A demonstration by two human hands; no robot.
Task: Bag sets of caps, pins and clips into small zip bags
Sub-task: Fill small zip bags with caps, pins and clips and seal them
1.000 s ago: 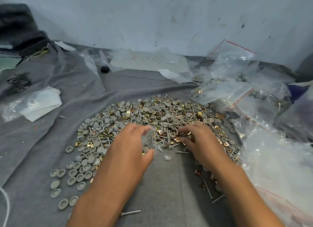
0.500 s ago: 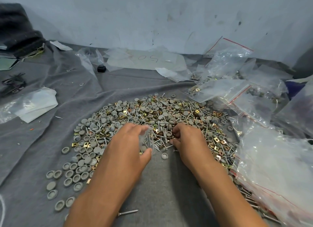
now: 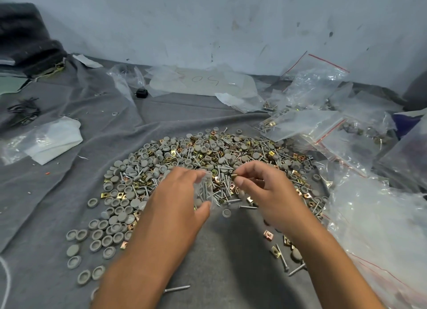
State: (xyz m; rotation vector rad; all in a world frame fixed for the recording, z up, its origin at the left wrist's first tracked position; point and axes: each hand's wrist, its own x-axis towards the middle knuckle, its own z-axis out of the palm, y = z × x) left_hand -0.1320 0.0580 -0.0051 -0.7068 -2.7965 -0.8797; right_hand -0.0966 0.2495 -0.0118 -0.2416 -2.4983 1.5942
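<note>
A small clear zip bag is held upright in the left hand, pinched between the thumb below and the fingers above; several silver pins can be seen inside it. A brass-coloured clip is pinched between the thumb and forefinger of the right hand, just right of the bag's mouth, the other fingers being curled. Both hands are kept above the near edge of a broad pile of grey caps, silver pins and brass clips, spread on a grey cloth. Loose grey caps are scattered to the near left, and a few pins and clips to the near right. Filled zip bags with red seal lines are heaped at the far right, against the wall. Folded white plastic is laid at the left.
</note>
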